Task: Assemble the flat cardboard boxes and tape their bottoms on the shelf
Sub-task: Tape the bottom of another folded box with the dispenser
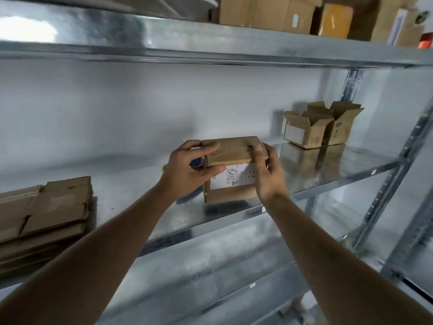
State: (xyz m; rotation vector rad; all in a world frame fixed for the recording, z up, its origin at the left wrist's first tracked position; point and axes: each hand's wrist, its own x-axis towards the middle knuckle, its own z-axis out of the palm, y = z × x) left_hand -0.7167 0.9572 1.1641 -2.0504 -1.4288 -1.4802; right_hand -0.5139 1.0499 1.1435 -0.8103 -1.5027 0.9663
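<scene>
While it sits on the shelf (328, 181)
box (230, 177): probably light, stiff, crushable
grip: left hand (187, 172) and right hand (267, 174) clasping its ends
hold: corners, I'd say

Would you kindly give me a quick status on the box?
Left hand and right hand grip small brown cardboard box on metal shelf. Flaps closed on top. Nothing obstructing.

A storeroom or packing area: galvanized metal shelving (234, 50) on slotted uprights (386, 191) against a plain white wall, sealed parcels (267, 14) along the top shelf, flattened cartons (44, 214) stacked at the middle shelf's left edge.
</scene>
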